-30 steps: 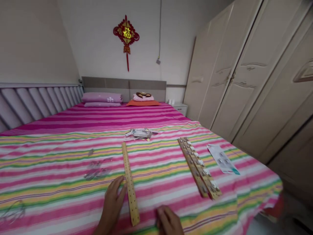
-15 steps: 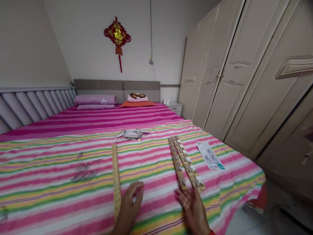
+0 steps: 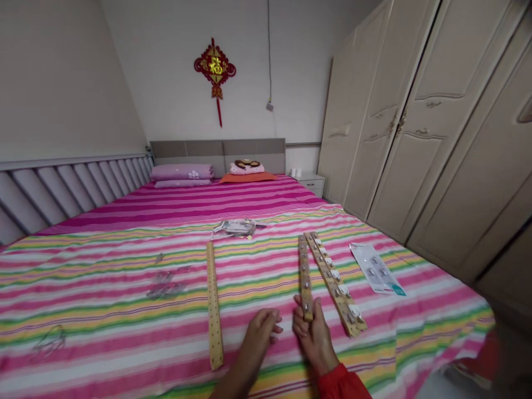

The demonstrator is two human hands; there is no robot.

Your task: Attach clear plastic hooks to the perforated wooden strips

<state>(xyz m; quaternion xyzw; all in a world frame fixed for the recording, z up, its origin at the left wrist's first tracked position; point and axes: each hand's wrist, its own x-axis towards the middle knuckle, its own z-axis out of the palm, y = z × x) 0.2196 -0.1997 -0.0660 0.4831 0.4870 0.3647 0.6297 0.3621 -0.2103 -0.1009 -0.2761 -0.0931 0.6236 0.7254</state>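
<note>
My right hand (image 3: 313, 335) is closed around the near end of a narrow wooden strip (image 3: 305, 271) carrying a row of small metal fittings. That strip's near end looks slightly raised, while its far end points away along the bed. To the left, my left hand (image 3: 260, 330) hovers over the striped sheet, fingers loosely bent and apart, with nothing visible in them. Just right of the held strip lies a second wooden strip (image 3: 338, 293) with metal pieces and white round parts along it. A bare perforated wooden strip (image 3: 214, 316) lies left of my left hand.
A blister pack (image 3: 377, 269) with metal pieces lies at the right. Clear plastic packets (image 3: 168, 282) are on the left, and another plastic bag (image 3: 236, 227) sits farther back. A thin wire-like item (image 3: 52, 339) lies far left. Wardrobes (image 3: 374, 127) stand along the right side.
My right hand has gone from lying open by the strips to gripping the left one, which is now apart from its neighbour. My left hand has moved right, away from the bare strip. The view has shifted.
</note>
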